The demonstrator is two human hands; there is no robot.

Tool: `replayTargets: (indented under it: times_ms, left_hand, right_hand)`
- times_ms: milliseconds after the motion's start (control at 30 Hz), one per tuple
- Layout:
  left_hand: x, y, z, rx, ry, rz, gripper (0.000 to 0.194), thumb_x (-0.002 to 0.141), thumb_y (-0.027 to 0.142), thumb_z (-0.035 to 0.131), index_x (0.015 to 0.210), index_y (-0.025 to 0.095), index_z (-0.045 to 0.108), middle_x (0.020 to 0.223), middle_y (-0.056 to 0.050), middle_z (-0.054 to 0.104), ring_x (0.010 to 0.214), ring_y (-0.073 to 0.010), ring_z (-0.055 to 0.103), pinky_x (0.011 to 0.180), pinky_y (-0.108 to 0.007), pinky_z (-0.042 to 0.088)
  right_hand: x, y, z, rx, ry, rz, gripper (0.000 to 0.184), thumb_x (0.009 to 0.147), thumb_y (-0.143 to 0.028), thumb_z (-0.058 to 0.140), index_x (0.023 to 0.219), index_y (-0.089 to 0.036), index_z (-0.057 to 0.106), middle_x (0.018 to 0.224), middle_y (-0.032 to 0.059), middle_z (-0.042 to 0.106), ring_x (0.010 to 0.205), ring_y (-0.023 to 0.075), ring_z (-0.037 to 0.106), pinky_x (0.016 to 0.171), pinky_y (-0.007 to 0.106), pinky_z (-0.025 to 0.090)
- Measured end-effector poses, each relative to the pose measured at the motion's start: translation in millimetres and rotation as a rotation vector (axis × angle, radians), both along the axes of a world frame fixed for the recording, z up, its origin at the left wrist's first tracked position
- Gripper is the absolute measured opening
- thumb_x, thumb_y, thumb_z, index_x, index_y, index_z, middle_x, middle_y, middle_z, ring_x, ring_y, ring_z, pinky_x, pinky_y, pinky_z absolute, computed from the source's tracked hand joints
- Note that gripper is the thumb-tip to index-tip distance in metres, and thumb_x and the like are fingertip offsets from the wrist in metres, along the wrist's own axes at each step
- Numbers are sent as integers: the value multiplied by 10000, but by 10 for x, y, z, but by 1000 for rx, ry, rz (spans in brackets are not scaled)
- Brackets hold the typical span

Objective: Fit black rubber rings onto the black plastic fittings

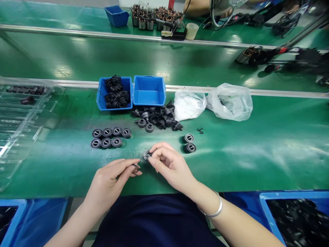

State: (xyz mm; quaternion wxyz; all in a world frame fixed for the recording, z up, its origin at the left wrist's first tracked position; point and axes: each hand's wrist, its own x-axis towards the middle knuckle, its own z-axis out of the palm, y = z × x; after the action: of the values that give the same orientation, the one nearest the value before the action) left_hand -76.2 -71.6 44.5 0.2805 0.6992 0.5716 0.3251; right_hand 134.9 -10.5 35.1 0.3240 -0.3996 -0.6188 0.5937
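Note:
My left hand (117, 176) pinches a few thin black rubber rings (135, 168) between thumb and fingers, just above the green tabletop. To its right, my right hand (171, 164) has its thumb and fingers closed on a small round black part (146, 155) with a ringed face turned up. Left of centre stand several round black caps (106, 142) in two rows, each with a light slot on top. Two more such caps (189, 148) stand right of my right hand. Beyond the hands lies a heap of loose black fittings (159, 118).
A blue bin (98, 99) holds bundles of black rings; a second blue bin (149, 90) stands beside it. Two plastic bags (189, 104) lie to the right, near tiny black bits (200, 130). A clear tray (28, 120) is at left; blue crates (264, 199) flank the front edge.

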Motion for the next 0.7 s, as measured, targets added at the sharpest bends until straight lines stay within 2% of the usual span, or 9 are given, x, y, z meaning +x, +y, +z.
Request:
replayTargets:
  times_ms: [133,267,400,533,700]
  left_hand:
    - [-71,-27,-50,99,110,19,202,976,202,568,1136,220,689,950,6,775,898,-111,728,839,-200,577]
    - [-82,-56,-156,293,210,-68,252,949,71,554,1161,153,663,1081,-75,742,1017,-147,697,923,-270,567]
    - [-51,-53,-232,414,261,-209,351,896,-16,576,1214,124,628,1250,-138,685,1248,-237,603,1045,-413,528]
    - [-19,-65,-284,475,315,-329,386,903,12,578,1277,105,594,1347,-166,633,1345,-290,523,1109,-510,473]
    - [-3,-83,-330,504,353,-337,386,895,18,581,1273,94,604,1326,-167,648,1353,-299,515,1123,-509,460]
  right_hand:
    - [-15,99,-36,-25,-80,-58,220,909,-313,623,747,-169,584,1046,54,550,574,47,466,540,237,462]
    - [-57,127,-90,-43,-110,-85,219,882,-294,632,713,-168,573,1030,56,559,577,51,487,523,231,456]
    - [-77,122,-118,-40,-100,-94,222,872,-281,636,695,-170,561,1018,53,566,579,51,494,513,224,446]
    - [-70,128,-126,-70,-66,-93,225,877,-291,628,700,-173,554,996,47,571,574,49,501,479,208,430]
    - [-71,141,-116,-98,-52,-98,233,873,-310,632,700,-174,554,971,53,574,575,58,507,390,176,367]
